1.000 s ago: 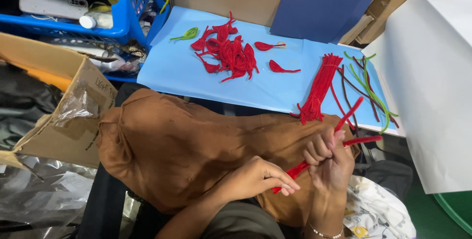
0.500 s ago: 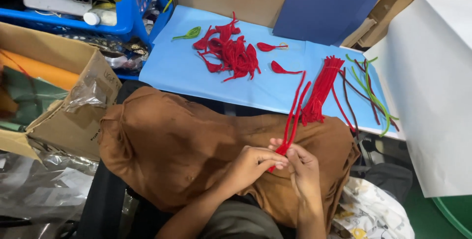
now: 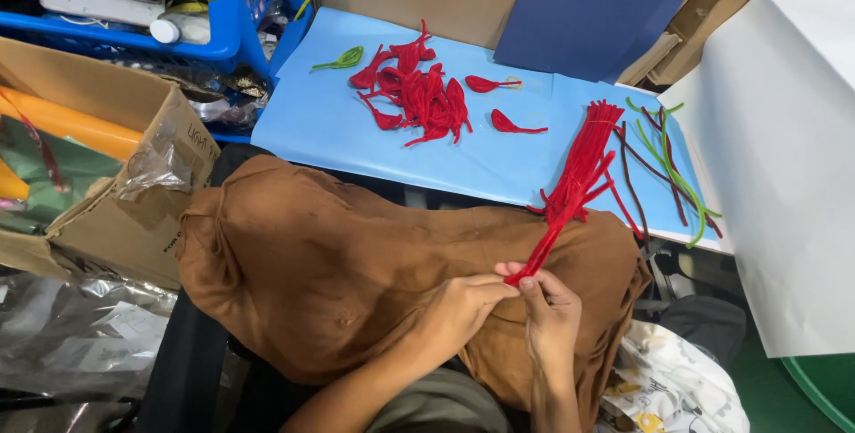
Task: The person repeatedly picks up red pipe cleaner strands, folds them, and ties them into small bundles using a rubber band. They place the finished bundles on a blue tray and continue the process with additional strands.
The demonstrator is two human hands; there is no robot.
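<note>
My left hand (image 3: 459, 308) and right hand (image 3: 550, 313) meet over the brown cloth (image 3: 338, 264) on my lap, fingertips of both pinched tight on the near end of a red pipe cleaner (image 3: 545, 246) — it slants up and away toward the far right. Its far end reaches the bundle of red stems (image 3: 583, 161) on the blue sheet (image 3: 312, 126). Farther left lies a heap of red petals (image 3: 419, 94) — green stems (image 3: 672, 161) sit to the right.
</note>
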